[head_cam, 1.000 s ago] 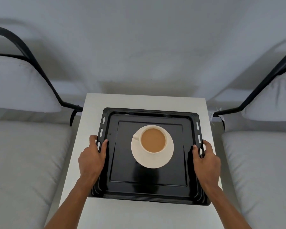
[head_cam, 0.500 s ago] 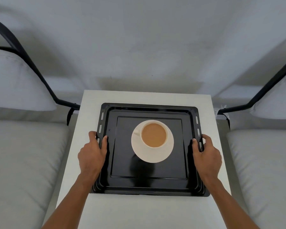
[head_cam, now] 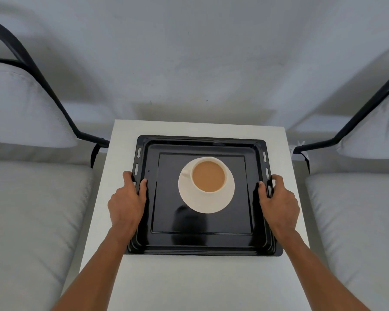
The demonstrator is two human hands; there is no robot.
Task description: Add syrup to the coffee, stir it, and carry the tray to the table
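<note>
A black metal tray [head_cam: 202,241] lies flat on a small white table [head_cam: 202,281]. At its middle stands a white cup [head_cam: 208,175] full of light brown coffee, on a white saucer [head_cam: 206,202], with the handle pointing left. My left hand [head_cam: 127,204] grips the tray's left rim, thumb inside the rim. The right rim is held the same way by my right hand [head_cam: 279,204]. No syrup or spoon is in view.
A grey cushioned chair [head_cam: 32,209] with a black frame stands left of the table, and another [head_cam: 357,209] stands to its right. A pale wall rises behind the table. The table's near part shows bare white surface.
The tray has shifted a little farther onto the table, so more bare surface shows at its near edge. Both hands keep the same grip on the rims.
</note>
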